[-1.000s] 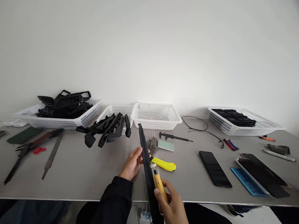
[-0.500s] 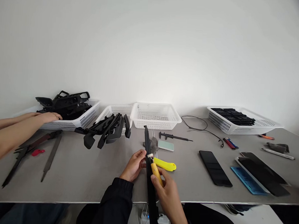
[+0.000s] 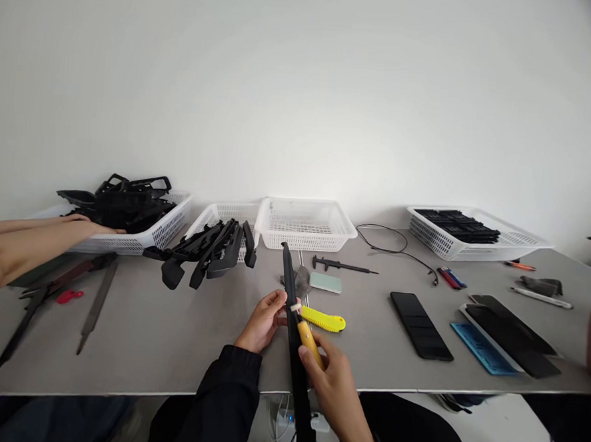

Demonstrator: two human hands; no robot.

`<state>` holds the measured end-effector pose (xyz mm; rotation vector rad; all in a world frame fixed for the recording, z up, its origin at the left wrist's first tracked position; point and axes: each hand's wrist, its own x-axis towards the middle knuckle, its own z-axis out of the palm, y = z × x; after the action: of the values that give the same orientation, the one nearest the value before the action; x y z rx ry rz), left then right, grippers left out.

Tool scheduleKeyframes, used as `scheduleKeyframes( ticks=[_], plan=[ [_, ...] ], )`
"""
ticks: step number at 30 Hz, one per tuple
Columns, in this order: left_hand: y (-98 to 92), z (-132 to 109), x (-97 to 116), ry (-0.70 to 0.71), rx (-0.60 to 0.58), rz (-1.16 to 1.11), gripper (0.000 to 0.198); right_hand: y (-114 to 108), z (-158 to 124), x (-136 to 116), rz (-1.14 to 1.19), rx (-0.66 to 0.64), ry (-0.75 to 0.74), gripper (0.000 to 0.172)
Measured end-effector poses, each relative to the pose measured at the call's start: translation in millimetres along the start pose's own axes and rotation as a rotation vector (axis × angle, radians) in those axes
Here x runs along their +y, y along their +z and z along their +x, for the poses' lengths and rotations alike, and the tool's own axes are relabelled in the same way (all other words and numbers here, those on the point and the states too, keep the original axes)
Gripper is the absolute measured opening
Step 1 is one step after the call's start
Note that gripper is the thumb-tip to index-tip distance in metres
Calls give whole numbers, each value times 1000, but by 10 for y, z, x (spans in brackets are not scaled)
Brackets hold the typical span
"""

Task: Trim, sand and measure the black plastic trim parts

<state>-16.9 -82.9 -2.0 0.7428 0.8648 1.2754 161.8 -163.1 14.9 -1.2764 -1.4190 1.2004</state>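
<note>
My left hand (image 3: pixel 263 322) is closed on a long, narrow black plastic part (image 3: pixel 294 354), its thumb and fingers pinching the edge. The part slants from over the table down past the front edge. My right hand (image 3: pixel 335 390) grips a yellow-handled tool (image 3: pixel 309 344) whose pale tip rests against or just over the part, close to my left fingertips; the exact contact is hard to make out. Just behind the part lie a yellow utility knife (image 3: pixel 323 319), a crumpled grey cloth (image 3: pixel 302 283) and a pale green block (image 3: pixel 326 283).
White baskets stand along the wall: one with black parts (image 3: pixel 126 204), one with black strips (image 3: pixel 226 247), another (image 3: pixel 304 238), and one with stacked pieces (image 3: pixel 458 225). A caliper (image 3: pixel 343 266), phone (image 3: pixel 420 327) and file (image 3: pixel 97 309) lie about. Co-workers' arms (image 3: pixel 28 248) reach in.
My hands, tool and black part keep nearly the same pose; the whole view has shifted slightly. At the right edge a co-worker's hand has moved, with a dark object now showing by it.
</note>
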Motion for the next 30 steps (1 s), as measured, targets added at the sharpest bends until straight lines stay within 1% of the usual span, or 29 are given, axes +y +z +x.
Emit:
scheduleKeyframes(
  ticks=[2, 4, 6, 9, 11, 12, 14, 16, 18, 20, 22, 25, 28, 30],
  plan=[
    [8, 3, -5, -1, -7, 3, 53, -55, -149, 89, -23, -35, 63, 60],
    [15, 4, -9, -6, -24, 11, 53, -96, -188, 104, -40, -46, 78, 60],
    [18, 1, -11, -9, -28, 11, 52, -100, -83, 40, -52, -29, 41, 60],
    [15, -9, -9, -14, -19, 9, 50, -60, 197, -105, -42, 0, -34, 57],
    [8, -13, -8, -21, -19, 9, 49, -36, 302, -151, -34, 20, -74, 56],
    [5, -13, -9, -27, -19, 10, 49, -30, 302, -143, -30, 25, -89, 56],
    [4, -12, -12, -38, -14, 9, 51, -34, 211, -72, -27, 17, -91, 56],
    [11, -12, -11, -43, -7, 4, 55, -56, 80, 25, -41, -11, -42, 56],
    [25, -19, 0, -37, -9, 2, 59, -77, 13, 72, -55, -27, -1, 57],
    [39, -33, 21, -27, -23, 7, 65, -79, 65, 35, -59, -16, -23, 54],
    [48, -49, 45, -26, -44, 7, 73, -71, 198, -55, -75, -8, -66, 51],
    [50, -66, 67, -44, -63, 3, 79, -73, 332, -145, -87, 10, -105, 48],
    [54, -73, 68, -74, -83, 9, 82, -95, 227, -80, -57, -13, -85, 50],
    [58, -75, 64, -104, -106, 7, 83, -114, 114, 0, -45, 24, -53, 52]
  ],
)
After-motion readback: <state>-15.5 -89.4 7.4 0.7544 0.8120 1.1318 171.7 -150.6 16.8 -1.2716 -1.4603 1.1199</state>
